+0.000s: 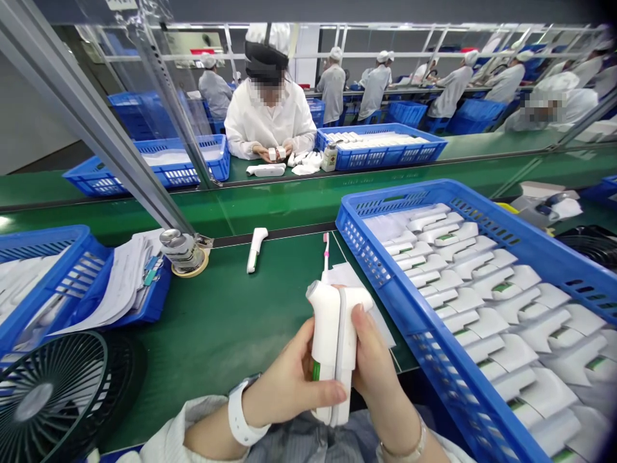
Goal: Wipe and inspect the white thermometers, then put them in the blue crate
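My left hand point(286, 376) and my right hand point(378, 357) are closed around two white handheld thermometers, held upright and side by side in front of me. The left thermometer point(324, 321) shows a green strip low on its side, and my left thumb lies across its handle. My right thumb presses on the upper part of the right thermometer point(350, 334). Just behind them a toothbrush point(326, 254) with pink parts lies on white paper point(349, 275). Another white thermometer point(256, 249) rests farther off on the green table point(216, 308).
At right, a blue crate point(409, 328) holds rows of white thermometers. Left are a fan point(53, 399), a blue tray of papers point(118, 276) and a glass jar point(182, 251) on a tape roll. A metal post point(106, 122) slants nearby. Opposite, a co-worker point(270, 116) handles white parts.
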Demonstrator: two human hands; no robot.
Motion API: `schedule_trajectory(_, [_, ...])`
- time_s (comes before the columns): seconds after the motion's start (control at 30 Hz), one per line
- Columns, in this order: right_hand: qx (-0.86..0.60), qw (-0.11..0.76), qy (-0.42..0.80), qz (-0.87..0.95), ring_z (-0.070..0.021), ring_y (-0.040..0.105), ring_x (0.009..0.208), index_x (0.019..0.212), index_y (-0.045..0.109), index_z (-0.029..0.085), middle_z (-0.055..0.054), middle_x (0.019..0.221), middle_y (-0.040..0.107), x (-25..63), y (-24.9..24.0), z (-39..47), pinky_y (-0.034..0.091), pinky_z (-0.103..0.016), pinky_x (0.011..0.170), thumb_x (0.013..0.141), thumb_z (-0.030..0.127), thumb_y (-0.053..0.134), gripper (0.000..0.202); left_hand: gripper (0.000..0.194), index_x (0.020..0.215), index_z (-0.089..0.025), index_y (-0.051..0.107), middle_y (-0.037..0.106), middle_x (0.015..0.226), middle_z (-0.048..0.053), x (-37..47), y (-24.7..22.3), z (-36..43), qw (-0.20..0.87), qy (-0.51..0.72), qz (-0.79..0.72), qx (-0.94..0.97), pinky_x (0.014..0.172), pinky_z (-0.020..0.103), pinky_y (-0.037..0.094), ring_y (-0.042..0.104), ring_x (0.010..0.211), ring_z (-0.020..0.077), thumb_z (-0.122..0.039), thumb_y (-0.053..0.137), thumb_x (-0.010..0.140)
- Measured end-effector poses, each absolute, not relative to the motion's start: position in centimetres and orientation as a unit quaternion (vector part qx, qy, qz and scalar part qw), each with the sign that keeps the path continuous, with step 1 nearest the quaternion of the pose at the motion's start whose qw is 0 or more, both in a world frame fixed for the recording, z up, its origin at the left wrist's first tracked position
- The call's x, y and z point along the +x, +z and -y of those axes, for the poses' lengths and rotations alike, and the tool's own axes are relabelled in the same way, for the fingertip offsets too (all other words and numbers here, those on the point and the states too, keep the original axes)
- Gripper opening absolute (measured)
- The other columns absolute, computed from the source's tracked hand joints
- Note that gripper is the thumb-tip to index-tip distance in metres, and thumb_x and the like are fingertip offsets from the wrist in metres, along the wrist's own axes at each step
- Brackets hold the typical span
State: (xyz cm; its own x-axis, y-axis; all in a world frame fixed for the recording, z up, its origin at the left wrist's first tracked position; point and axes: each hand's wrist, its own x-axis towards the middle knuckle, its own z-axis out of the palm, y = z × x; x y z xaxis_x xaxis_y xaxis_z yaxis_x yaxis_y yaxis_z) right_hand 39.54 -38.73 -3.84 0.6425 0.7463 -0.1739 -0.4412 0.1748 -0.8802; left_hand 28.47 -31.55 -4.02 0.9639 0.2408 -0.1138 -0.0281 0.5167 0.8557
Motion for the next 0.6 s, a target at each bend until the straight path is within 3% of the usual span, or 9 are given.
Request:
schedule_trajectory(0.13, [-0.515,0.767,0.299,0.239,-0.0260,0.057,0.110,0.119,0.040,0.027,-0.010,0.122,0.060,39.5,-3.6,39.5,0.049,-0.044,0.090,0.088,0.043,0.052,0.037,0.059,0.125,-0.020,0.040,0.060,0.096,0.006,28.3,-4.2,31.2,0.712,0.169,-0.193,0.653,0.073,0.028,0.042,0.056,0.084,0.0190,-0.045,0.064,0.077])
schedule_trajectory(0.27, [-0.605,0.685,0.138,0.382,-0.0228,0.050,0.118,0.124,0.038,0.030,-0.008,0.128,0.052,39.5,-3.0,40.2,0.039,-0.042,0.101,0.088,0.027,0.056,0.040,0.035,0.113,-0.021,0.040,0.056,0.092,0.003,28.2,-4.0,31.1,0.702,0.201,-0.190,0.656,0.064,0.023,0.039,0.052,0.072,0.0125,-0.041,0.052,0.087])
schedule_trajectory(0.37, [-0.654,0.634,0.072,0.407,-0.0188,0.051,0.115,0.132,0.034,0.032,-0.005,0.123,0.053,39.2,-2.7,40.5,0.042,-0.035,0.098,0.088,0.023,0.055,0.050,0.036,0.105,-0.022,0.039,0.054,0.080,-0.002,28.3,-4.0,31.1,0.729,0.185,-0.177,0.635,0.059,0.021,0.037,0.048,0.065,0.0095,-0.040,0.060,0.082])
schedule_trajectory(0.47, [-0.679,0.615,0.080,0.393,-0.0180,0.051,0.116,0.140,0.022,0.032,-0.006,0.123,0.053,38.7,-2.4,40.8,0.048,-0.031,0.093,0.091,0.024,0.050,0.057,0.041,0.106,-0.023,0.037,0.052,0.071,-0.005,28.3,-4.4,31.2,0.759,0.154,-0.156,0.614,0.056,0.020,0.034,0.043,0.059,0.0079,-0.041,0.062,0.080])
schedule_trajectory(0.6, [-0.687,0.601,0.141,0.384,-0.0228,0.041,0.128,0.145,0.011,0.035,-0.007,0.139,0.040,38.3,-2.2,41.6,0.044,-0.042,0.101,0.093,0.027,0.046,0.063,0.055,0.125,-0.027,0.033,0.057,0.076,-0.003,28.2,-5.0,31.3,0.760,0.148,-0.151,0.614,0.058,0.021,0.035,0.044,0.062,0.0084,-0.038,0.063,0.081])
